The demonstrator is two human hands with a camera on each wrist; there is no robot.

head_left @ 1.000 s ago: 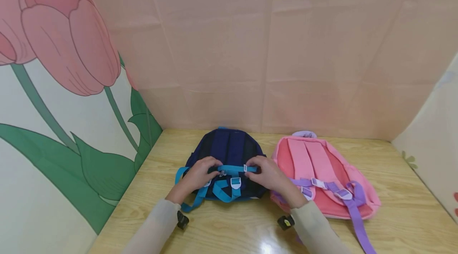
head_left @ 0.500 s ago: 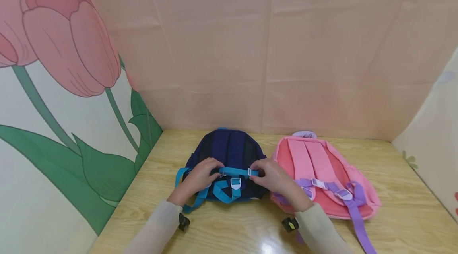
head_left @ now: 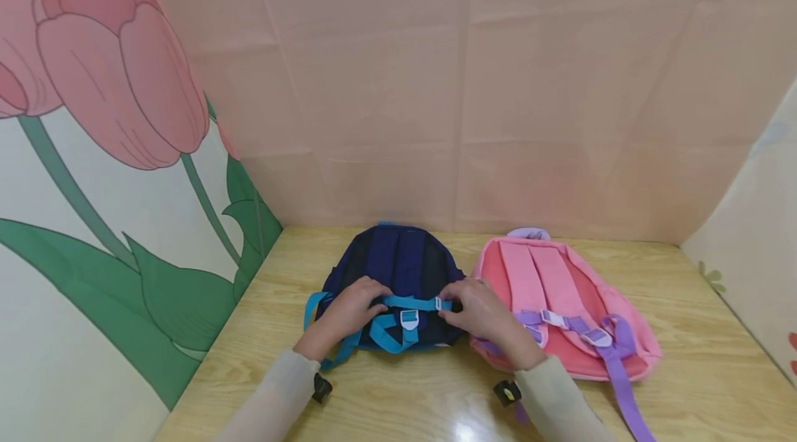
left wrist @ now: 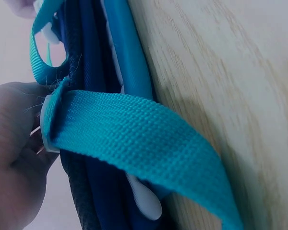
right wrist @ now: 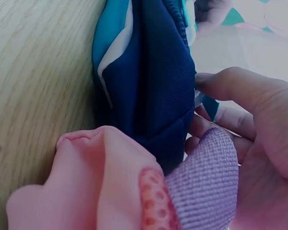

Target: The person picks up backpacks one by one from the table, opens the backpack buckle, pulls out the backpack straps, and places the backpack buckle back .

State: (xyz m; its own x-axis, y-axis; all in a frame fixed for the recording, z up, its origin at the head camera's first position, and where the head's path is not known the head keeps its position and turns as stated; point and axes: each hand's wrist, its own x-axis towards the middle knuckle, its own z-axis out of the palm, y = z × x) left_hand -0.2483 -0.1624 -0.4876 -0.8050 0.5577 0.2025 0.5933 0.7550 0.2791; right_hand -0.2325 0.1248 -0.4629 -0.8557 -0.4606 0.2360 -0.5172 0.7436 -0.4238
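Note:
A navy backpack lies on the table, its shoulder straps and back panel facing up. Across it runs a turquoise chest strap, stretched nearly straight between my hands. My left hand pinches the strap's left end; its fingertips are partly hidden. At the other end my right hand pinches the strap beside a small white slider. Below hangs a turquoise adjusting strap in a loop, with a white buckle. In the left wrist view a wide turquoise webbing strap crosses in front of the bag's side.
A pink backpack with purple straps lies close on the right, partly under my right forearm. The wooden table meets a pinkish cloth backdrop behind and a tulip-painted wall panel on the left.
Both hands have shifted slightly down and to the right, the right hand more so. The chest strap has come lower and tilts down a little toward the right.

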